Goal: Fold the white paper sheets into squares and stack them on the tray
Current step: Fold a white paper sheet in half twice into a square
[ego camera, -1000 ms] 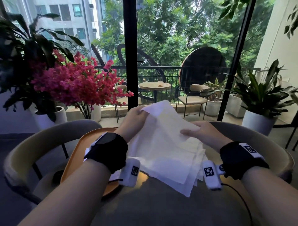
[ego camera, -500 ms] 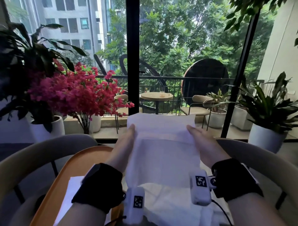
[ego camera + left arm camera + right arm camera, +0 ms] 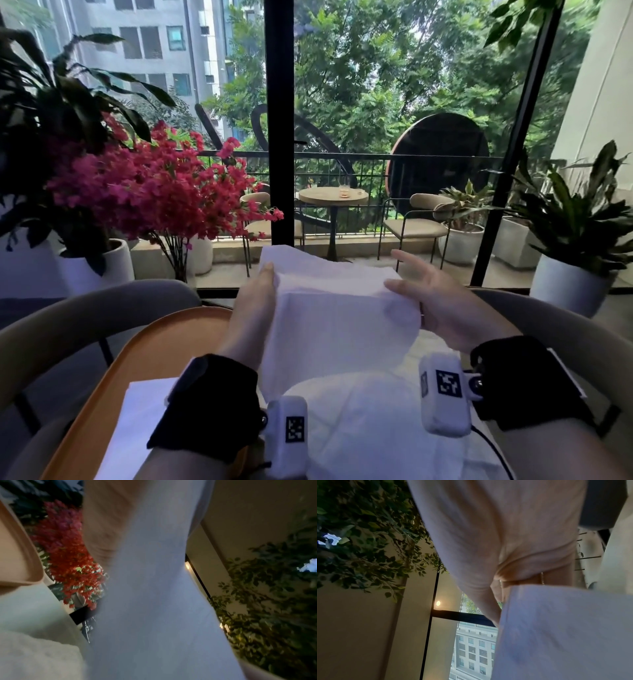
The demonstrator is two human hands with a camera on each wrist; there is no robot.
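I hold one white paper sheet upright over the table, between both hands. My left hand grips its left edge, fingers running up the side. At the right edge my right hand pinches it, thumb on the front and fingers spread behind. The wrist views are blurred: the sheet lies across my left palm, and the sheet sits below my right hand. An orange tray lies at the left with a folded white paper on it.
A loose pile of white sheets lies on the table under my wrists. Curved beige chair backs ring the far side. Pink flowers and potted plants stand by the window.
The sheet has come up off the pile and now stands between my hands. My right hand's fingers have spread out behind its right edge. The view has tilted upward.
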